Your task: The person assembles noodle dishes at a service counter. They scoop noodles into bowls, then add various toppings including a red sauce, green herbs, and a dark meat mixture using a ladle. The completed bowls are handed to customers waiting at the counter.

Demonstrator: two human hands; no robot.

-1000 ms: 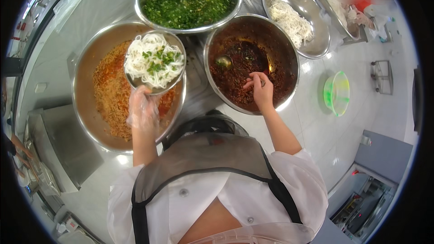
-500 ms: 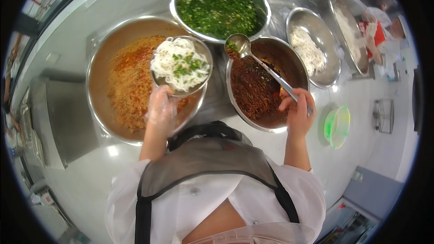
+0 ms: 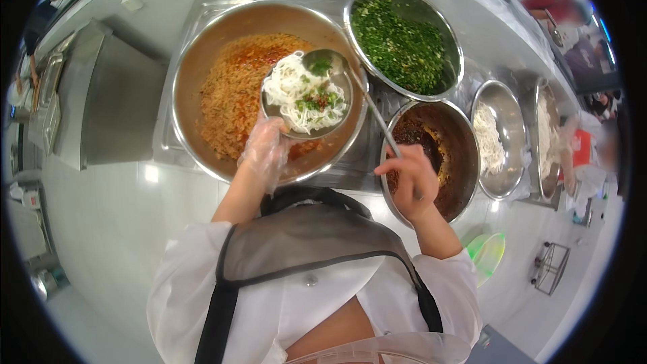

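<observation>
My left hand (image 3: pixel 264 147), in a clear plastic glove, is closed on the near-left rim of a small metal bowl (image 3: pixel 346 102). White noodles (image 3: pixel 290 87) fill it, topped with chopped greens and some reddish-brown bits. My right hand (image 3: pixel 410 174) grips the handle of a long metal ladle (image 3: pixel 381 121). The ladle's head is over the noodle bowl's far right side, with a little green in it. Under the small bowl stands a large steel bowl (image 3: pixel 191 74) of orange-brown crumbly food (image 3: pixel 219 121). Below my right hand is a steel bowl (image 3: pixel 466 155) of dark red-brown chunky sauce, partly hidden.
A steel bowl (image 3: pixel 447 30) of chopped greens stands at the back. Farther right are two bowls of pale noodles (image 3: pixel 486 138) (image 3: pixel 547 128), with another person's gloved hand (image 3: pixel 569 155) by the outer one. A green basket (image 3: pixel 488 259) is at lower right, a steel cabinet (image 3: pixel 128 104) at left.
The ladle has swung left from over the dark sauce bowl to above the noodles. Reddish-brown bits now lie on the noodles. The whole view has shifted, with the bowls farther right.
</observation>
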